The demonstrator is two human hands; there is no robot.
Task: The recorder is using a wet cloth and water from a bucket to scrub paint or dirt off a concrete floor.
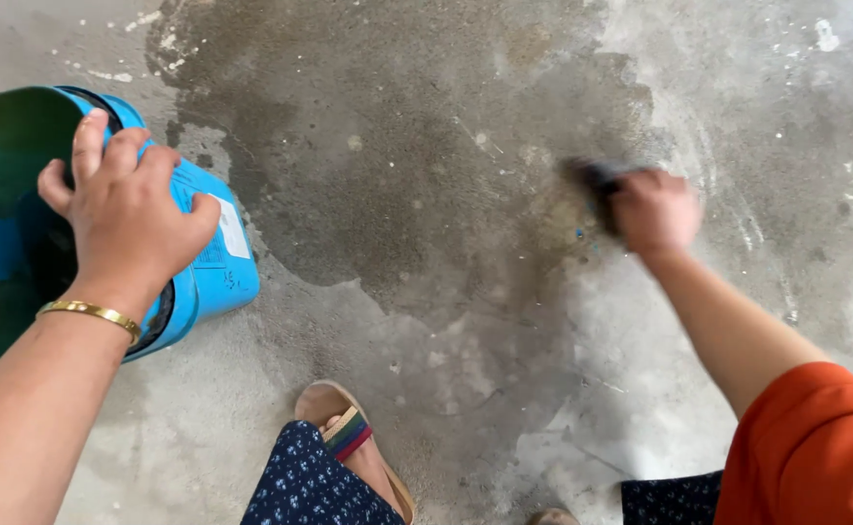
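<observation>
- At the left edge of the frame, the left hand gripped the rim of a blue plastic bucket, fingers curled over the lip, thumb on the outer wall. A gold bangle sat at the wrist.
- Bucket stood tipped, mouth toward the camera, on the concrete floor; contents not visible.
- Judged: thin, fairly stiff plastic, probably light if empty, possibly slick when wet. The rim, as held, looked the surest hold; no handle showed.
- Right of centre, the right hand was closed round a dark object, likely a scrubbing brush; motion blur hid its shape. Judged small, rigid, easy to hold in a full fist.
- Right arm reached forward and down, elbow slightly bent, orange sleeve at lower right.
- Dark wet patch spread across the upper middle.
- Sandalled foot at bottom centre.
</observation>
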